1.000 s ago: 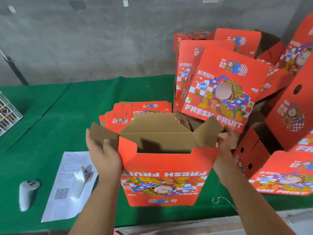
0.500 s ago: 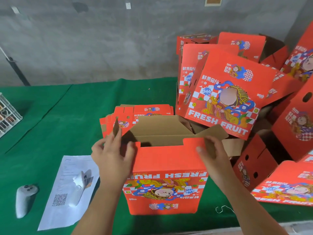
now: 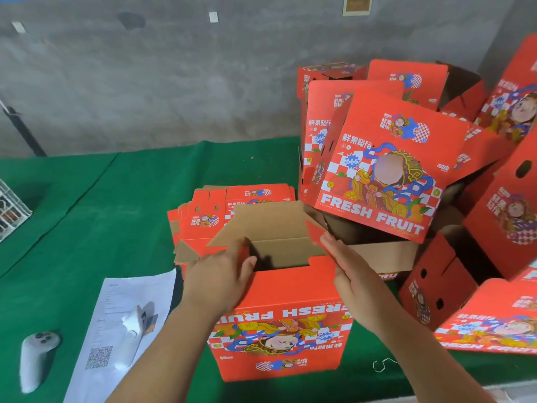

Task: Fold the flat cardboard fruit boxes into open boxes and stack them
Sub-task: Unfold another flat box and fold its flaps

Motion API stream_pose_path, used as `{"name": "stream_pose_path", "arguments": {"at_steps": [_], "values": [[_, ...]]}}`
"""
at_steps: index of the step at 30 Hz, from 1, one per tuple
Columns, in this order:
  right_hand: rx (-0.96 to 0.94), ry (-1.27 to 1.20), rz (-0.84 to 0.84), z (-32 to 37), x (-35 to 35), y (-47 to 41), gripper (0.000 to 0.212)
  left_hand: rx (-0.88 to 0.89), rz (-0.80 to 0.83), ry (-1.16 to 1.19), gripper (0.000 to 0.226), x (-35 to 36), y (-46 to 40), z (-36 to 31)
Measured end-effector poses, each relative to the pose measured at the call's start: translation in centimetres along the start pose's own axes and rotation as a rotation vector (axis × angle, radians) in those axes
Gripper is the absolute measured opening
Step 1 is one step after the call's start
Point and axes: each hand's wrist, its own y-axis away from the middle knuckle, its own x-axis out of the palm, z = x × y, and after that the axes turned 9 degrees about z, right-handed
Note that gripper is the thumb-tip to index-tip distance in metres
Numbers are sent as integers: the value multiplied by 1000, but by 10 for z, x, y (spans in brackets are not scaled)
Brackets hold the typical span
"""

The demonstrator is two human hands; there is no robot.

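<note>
- Head view: red cardboard box [image 3: 280, 318] stands upright on the green cloth surface [image 3: 122, 205], near its front edge, top open, plain brown corrugated inside.
- Print on the near face is upside down from this angle: "FRESH FRUIT" in white block letters, above a cartoon figure on red-white checker with blue swirls.
- Left hand [image 3: 218, 279] lies over the box's top left corner; fingers [image 3: 236, 251] straight and close together, pressing the brown left flap inward; thumb at the near wall's rim.
- Right hand [image 3: 353, 276] is at the top right corner; fingers [image 3: 331, 242] straight and pressed together against the red side flap, which tilts in over the opening.
- Brown rear flap [image 3: 270, 221] stands up behind the opening.
- Stack of flat boxes [image 3: 209, 216] lies just behind the held box, red side up, same checker print, small punched holes.
- Pile of folded boxes [image 3: 406, 158] fills the right side, tilted against each other; the nearest face reads "FRESH FRUIT", "666" and Chinese characters; some side panels have oval holes.
- White paper sheet [image 3: 116, 315] left of the box, flat, with a QR code; white controller [image 3: 135, 335] lies on it.
- Second white controller [image 3: 36, 359] lies on the cloth further left.
- Wire basket [image 3: 11, 210] at the left edge; contents unclear.
- Grey rough concrete wall [image 3: 145, 82] behind.
</note>
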Motion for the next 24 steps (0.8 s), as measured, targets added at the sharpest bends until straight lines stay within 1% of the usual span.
{"name": "stream_pose_path", "arguments": {"at_steps": [1,3,4,6,7,9,10,12,13,15,16,17,18,19,20,21,24], "values": [[3,-10,21,-3,0,0,64,-60,-3,23,36,0,-4,-4],[37,-60,87,-6,-1,1,56,-155,-31,137,33,-1,-8,-6],[51,-50,122,-7,0,2,53,-170,-66,177,38,-2,-7,-4],[61,16,157,-13,4,3,49,-180,-117,232,60,1,-4,0],[67,34,159,-14,4,2,46,-187,-120,258,67,3,-4,3],[81,-13,122,-11,0,0,36,-183,-132,309,60,7,-2,10],[88,-94,79,-8,-4,-3,40,-145,-148,390,57,6,-1,12],[132,-272,-36,1,-13,-13,61,-47,-180,612,56,4,0,16],[171,-298,-89,6,-16,-18,64,-12,-176,647,57,4,0,16],[245,-208,-152,12,-14,-27,58,-7,-119,580,53,3,0,12],[285,-134,-131,15,-11,-29,52,-27,-82,504,49,5,1,11],[324,-68,-28,18,-7,-30,54,-47,-23,419,51,7,1,11],[338,-10,96,19,-4,-30,70,-71,63,343,63,8,2,11],[331,34,198,19,-1,-32,85,-104,147,295,80,9,2,12],[325,95,246,19,0,-33,91,-143,213,256,95,9,1,12],[324,156,247,19,0,-35,93,-174,254,218,103,8,0,10],[375,427,157,25,12,-40,93,-225,284,123,109,9,-3,3]]}}
